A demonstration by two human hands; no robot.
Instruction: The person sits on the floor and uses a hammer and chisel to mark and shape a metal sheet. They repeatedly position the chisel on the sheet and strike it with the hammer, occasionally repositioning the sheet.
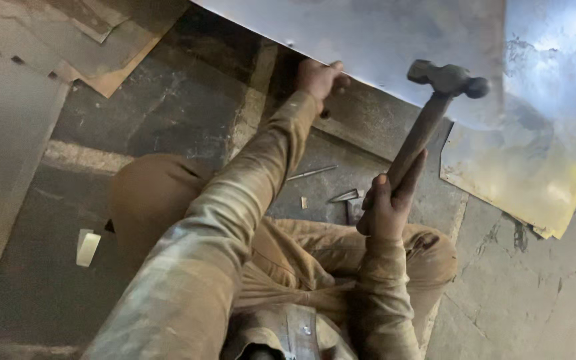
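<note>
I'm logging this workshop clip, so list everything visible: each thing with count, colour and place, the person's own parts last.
metal sheet: one large, shiny grey, top centre to right, its edge under the left hand.
hammer: one, dark head, brown wooden handle, raised over the sheet.
stacked sheets: several, grey and tan, upper left.
thin rod: one, grey, on the floor between the arms.
small metal pieces: a few, grey, on the floor by the right hand.
pale scrap: one, whitish, on the floor at left.
stone floor: dark, cracked at lower right.
left hand: grips the sheet's edge.
right hand: holds the hammer handle.
</note>
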